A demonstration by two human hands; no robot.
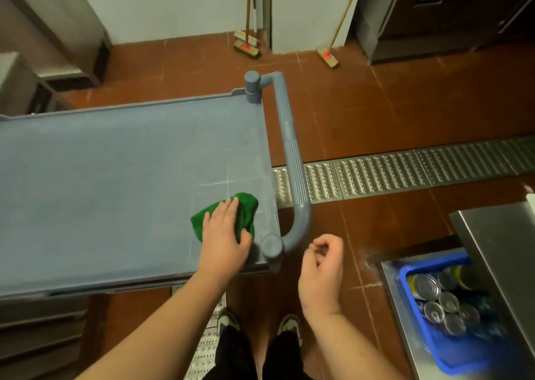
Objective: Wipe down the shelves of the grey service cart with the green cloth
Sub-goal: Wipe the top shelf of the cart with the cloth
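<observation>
Red-brown tiled kitchen floor [376, 113]. Grey plastic service cart, top shelf [115, 177]: crumpled green cloth [246, 209] pressed at near right corner by flat-fingered left hand [224, 232]. Right hand [322, 259] loosely curled, nothing held. Top-shelf wiping judged underway; sweep leftward called for next.

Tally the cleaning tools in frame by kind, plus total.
Green cloth: 1
Brooms: 2, one with two stacked heads and one single, leaning at the back wall
Total: 3
</observation>
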